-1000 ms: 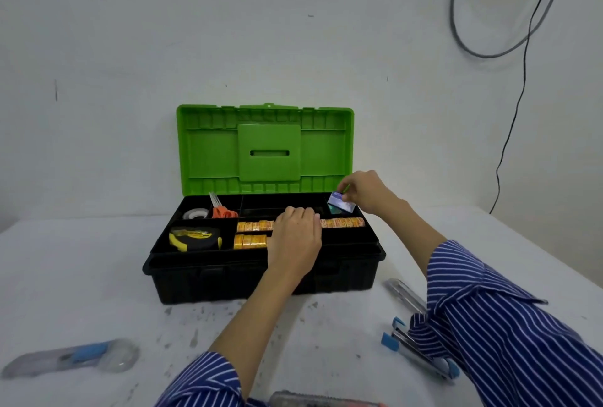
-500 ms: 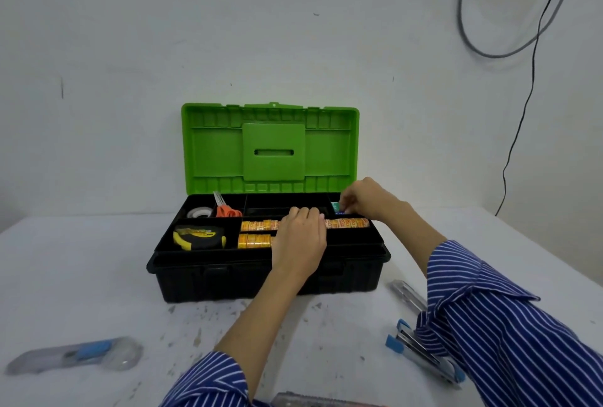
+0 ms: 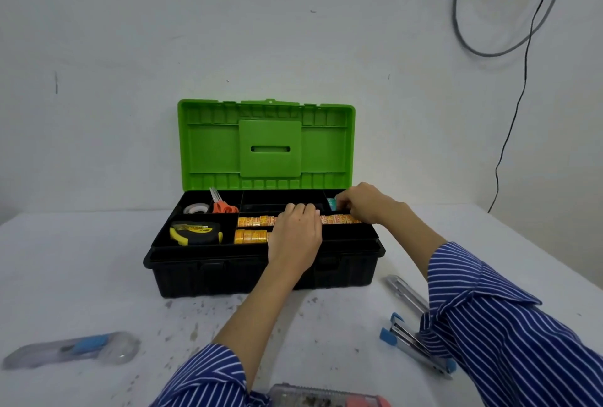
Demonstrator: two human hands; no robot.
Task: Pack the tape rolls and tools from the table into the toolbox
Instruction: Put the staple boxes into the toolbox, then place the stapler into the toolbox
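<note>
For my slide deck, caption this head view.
Both hands arrange items inside an open black toolbox with green lid.

One open toolbox [image 3: 261, 272] on one table [image 3: 81, 259]; inside it one tape measure [image 3: 195, 233], one scissors [image 3: 222, 205], one clear tape roll [image 3: 195, 209], two rows of orange tape rolls [image 3: 251, 220]; in front of it two hands [image 3: 295, 236], two staplers [image 3: 414, 341]

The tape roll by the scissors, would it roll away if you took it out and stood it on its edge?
Probably yes. The tape roll is a round ring, so on edge it could roll across the flat table. Lying flat, as it does now in the toolbox, it should stay put. It looks small and likely light.
</note>
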